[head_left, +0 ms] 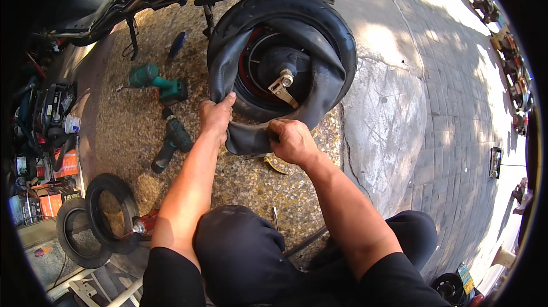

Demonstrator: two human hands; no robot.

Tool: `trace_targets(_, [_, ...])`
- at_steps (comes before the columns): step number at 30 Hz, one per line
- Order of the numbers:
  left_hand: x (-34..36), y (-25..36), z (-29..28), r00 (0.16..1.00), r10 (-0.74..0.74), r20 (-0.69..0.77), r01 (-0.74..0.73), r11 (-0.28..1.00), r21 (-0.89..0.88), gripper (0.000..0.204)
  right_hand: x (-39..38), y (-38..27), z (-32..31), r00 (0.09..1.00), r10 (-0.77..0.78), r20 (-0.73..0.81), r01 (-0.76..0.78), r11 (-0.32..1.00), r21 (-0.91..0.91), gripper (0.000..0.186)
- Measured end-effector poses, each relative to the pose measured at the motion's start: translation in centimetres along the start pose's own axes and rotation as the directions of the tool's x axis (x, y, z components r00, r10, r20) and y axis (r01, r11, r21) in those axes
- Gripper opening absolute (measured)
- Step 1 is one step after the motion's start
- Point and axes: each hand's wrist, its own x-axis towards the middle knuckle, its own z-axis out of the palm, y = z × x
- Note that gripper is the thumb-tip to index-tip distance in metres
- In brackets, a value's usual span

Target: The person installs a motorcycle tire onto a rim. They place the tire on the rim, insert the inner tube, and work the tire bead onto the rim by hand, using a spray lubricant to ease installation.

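Observation:
A scooter's rear wheel stands in front of me with a black tyre [331, 27] around a red rim and a dark hub [279, 70]. A limp black inner tube [319, 87] hangs out of the tyre and loops down across the rim. My left hand [216, 116] grips the tube's left side at the tyre's lower left edge. My right hand [292, 141] clamps the tube's lowest fold just below the tyre. My knees in dark trousers sit beneath both forearms.
Two green power drills [157, 81] [171, 141] lie on the pebbled ground to the left. Two loose tyres [111, 213] lean at lower left beside boxes and tools. A yellow tyre lever [275, 165] lies under my right hand. Paved walkway runs on the right.

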Motion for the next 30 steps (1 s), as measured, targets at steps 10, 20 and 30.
trace_targets(10, [-0.5, -0.3, 0.6, 0.994, 0.094, 0.051, -0.091, 0.994, -0.062, 0.016, 2.0, -1.9, 1.4, 0.993, 0.115, -0.003, -0.113, 0.985, 0.131, 0.021])
trace_targets(20, [0.0, 0.1, -0.2, 0.989, 0.098, 0.11, -0.091, 0.994, -0.065, 0.016, 1.3, 0.0, 0.8, 0.999, -0.024, -0.021, 0.02, 0.987, -0.162, 0.016])
trace_targets(30, [-4.0, 3.9, 3.4, 0.529, 0.758, 0.381, -0.835, 0.385, 0.393, 0.035, 3.9, -3.5, -4.8, 0.954, -0.069, 0.291, 0.173, 0.921, -0.348, 0.018])
